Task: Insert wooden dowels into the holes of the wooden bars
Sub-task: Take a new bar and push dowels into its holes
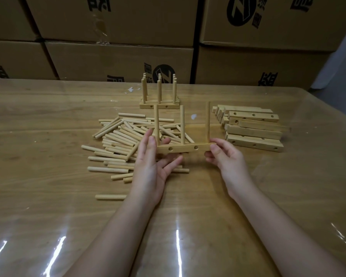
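The wooden bar point(183, 148) is held level above the tabletop point(48, 116), with three dowels point(182, 124) standing upright from its top face. The right hand point(228, 160) pinches the bar's right end with curled fingers. The left hand point(150, 166) cradles the left end with nearly straight fingers, two of them reaching up beside the leftmost dowel.

The piece looks light and rigid. The slim dowels would probably act as levers if knocked, so the bar ends seem the safest place to hold it.

Loose dowels point(118, 140) lie heaped behind the left hand. Empty bars point(252, 126) are stacked to the right, and finished racks point(159, 96) stand farther back.
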`<action>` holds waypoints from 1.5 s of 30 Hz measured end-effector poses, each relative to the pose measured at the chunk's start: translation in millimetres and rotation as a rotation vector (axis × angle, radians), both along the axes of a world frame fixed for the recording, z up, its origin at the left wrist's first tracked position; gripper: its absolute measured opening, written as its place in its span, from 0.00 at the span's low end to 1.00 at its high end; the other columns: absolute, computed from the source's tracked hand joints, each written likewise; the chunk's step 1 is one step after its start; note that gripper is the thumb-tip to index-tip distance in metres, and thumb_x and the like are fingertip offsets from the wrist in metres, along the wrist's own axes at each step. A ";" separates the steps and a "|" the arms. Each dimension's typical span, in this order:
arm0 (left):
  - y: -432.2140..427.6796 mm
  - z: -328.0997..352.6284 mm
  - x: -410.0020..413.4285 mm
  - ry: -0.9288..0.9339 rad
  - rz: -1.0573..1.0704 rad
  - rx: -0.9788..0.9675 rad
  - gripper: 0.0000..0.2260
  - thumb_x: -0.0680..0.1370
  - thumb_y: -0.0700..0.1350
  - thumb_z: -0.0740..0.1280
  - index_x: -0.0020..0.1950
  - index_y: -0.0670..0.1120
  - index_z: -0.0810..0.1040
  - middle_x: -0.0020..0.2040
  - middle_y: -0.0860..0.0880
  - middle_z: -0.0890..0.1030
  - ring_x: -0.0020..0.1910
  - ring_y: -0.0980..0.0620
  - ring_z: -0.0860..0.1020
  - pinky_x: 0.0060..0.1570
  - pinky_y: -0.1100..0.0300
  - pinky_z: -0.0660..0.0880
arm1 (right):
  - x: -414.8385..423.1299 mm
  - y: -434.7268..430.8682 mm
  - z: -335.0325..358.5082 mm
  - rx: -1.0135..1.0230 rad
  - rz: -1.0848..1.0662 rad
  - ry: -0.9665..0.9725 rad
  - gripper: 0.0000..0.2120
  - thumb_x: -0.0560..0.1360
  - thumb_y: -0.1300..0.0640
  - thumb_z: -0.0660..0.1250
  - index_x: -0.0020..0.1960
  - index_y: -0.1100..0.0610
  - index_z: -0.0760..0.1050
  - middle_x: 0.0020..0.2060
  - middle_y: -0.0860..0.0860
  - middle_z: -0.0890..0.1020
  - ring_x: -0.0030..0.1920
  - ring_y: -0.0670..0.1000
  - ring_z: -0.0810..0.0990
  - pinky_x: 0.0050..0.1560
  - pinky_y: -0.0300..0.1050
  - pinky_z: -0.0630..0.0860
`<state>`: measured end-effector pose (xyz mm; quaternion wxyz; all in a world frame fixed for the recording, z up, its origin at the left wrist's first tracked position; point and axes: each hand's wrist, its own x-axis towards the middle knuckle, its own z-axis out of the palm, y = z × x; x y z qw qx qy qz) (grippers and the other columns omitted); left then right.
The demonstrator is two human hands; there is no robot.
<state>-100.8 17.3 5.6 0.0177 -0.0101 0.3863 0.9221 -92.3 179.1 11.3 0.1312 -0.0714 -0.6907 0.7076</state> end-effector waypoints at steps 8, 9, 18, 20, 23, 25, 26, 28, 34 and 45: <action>-0.2 -2.4 -2.5 -0.030 0.056 -0.018 0.07 0.80 0.48 0.60 0.51 0.49 0.77 0.50 0.45 0.76 0.52 0.50 0.77 0.39 0.56 0.80 | 0.1 -2.5 -4.5 0.018 0.042 0.016 0.12 0.78 0.61 0.61 0.47 0.44 0.75 0.39 0.45 0.81 0.37 0.40 0.81 0.48 0.41 0.79; -0.3 -2.4 -2.6 -0.030 0.059 -0.017 0.08 0.81 0.47 0.59 0.51 0.48 0.77 0.51 0.45 0.75 0.51 0.52 0.77 0.39 0.57 0.80 | 0.2 -3.1 -5.0 0.014 0.044 0.014 0.12 0.78 0.61 0.61 0.46 0.44 0.75 0.38 0.44 0.81 0.37 0.40 0.81 0.48 0.41 0.79; 1.7 -3.9 -4.0 -0.028 0.070 -0.088 0.08 0.82 0.48 0.56 0.53 0.47 0.74 0.53 0.42 0.74 0.53 0.51 0.76 0.40 0.56 0.80 | 0.6 -0.3 -6.8 -0.010 0.053 -0.009 0.11 0.78 0.61 0.61 0.47 0.45 0.74 0.41 0.45 0.81 0.38 0.40 0.82 0.44 0.37 0.79; 2.4 -4.1 -3.8 -0.031 0.060 -0.097 0.10 0.81 0.49 0.58 0.60 0.49 0.72 0.54 0.42 0.76 0.56 0.47 0.77 0.41 0.55 0.80 | 0.1 1.4 -7.2 -0.054 0.043 -0.017 0.11 0.78 0.62 0.62 0.47 0.46 0.75 0.41 0.46 0.81 0.37 0.40 0.82 0.41 0.34 0.78; 4.6 -4.6 -2.5 -0.067 0.050 -0.082 0.18 0.81 0.52 0.59 0.68 0.46 0.66 0.59 0.39 0.76 0.55 0.41 0.79 0.40 0.55 0.80 | -2.4 6.0 -7.2 -0.096 0.016 -0.038 0.11 0.77 0.63 0.63 0.46 0.46 0.75 0.41 0.46 0.81 0.37 0.41 0.82 0.42 0.34 0.79; 6.9 -2.2 -2.7 -0.096 0.056 -0.107 0.18 0.81 0.50 0.58 0.69 0.44 0.65 0.58 0.38 0.75 0.50 0.42 0.82 0.38 0.55 0.80 | -4.1 10.1 -7.8 -0.116 -0.016 -0.046 0.11 0.76 0.62 0.63 0.47 0.46 0.75 0.41 0.47 0.82 0.38 0.41 0.82 0.41 0.34 0.78; 8.1 -1.4 -3.4 -0.109 0.069 -0.142 0.16 0.82 0.48 0.58 0.67 0.44 0.66 0.56 0.39 0.76 0.47 0.44 0.83 0.36 0.56 0.80 | -5.1 12.6 -8.1 -0.142 -0.034 -0.043 0.10 0.76 0.62 0.63 0.48 0.47 0.76 0.42 0.48 0.82 0.39 0.42 0.82 0.40 0.34 0.78; 11.1 -0.5 -3.3 -0.111 0.102 -0.251 0.08 0.82 0.44 0.58 0.60 0.47 0.68 0.48 0.43 0.76 0.41 0.50 0.82 0.31 0.58 0.80 | -8.0 16.5 -7.4 -0.214 -0.066 -0.020 0.09 0.76 0.63 0.64 0.52 0.52 0.76 0.43 0.49 0.82 0.39 0.43 0.82 0.41 0.33 0.77; 19.9 -11.3 9.4 0.156 -0.076 -0.780 0.05 0.80 0.38 0.61 0.46 0.46 0.73 0.34 0.47 0.76 0.30 0.52 0.77 0.30 0.59 0.75 | -25.5 -5.8 -1.7 -0.202 -0.063 0.004 0.12 0.76 0.67 0.63 0.49 0.51 0.76 0.41 0.49 0.82 0.38 0.43 0.83 0.39 0.32 0.77; 19.7 -15.8 13.5 0.386 -0.072 -1.106 0.06 0.76 0.48 0.63 0.41 0.48 0.76 0.34 0.48 0.79 0.36 0.50 0.76 0.43 0.52 0.73 | -128.6 -27.8 26.0 0.092 -0.121 -0.090 0.13 0.77 0.59 0.63 0.61 0.52 0.75 0.46 0.50 0.80 0.39 0.46 0.76 0.41 0.39 0.72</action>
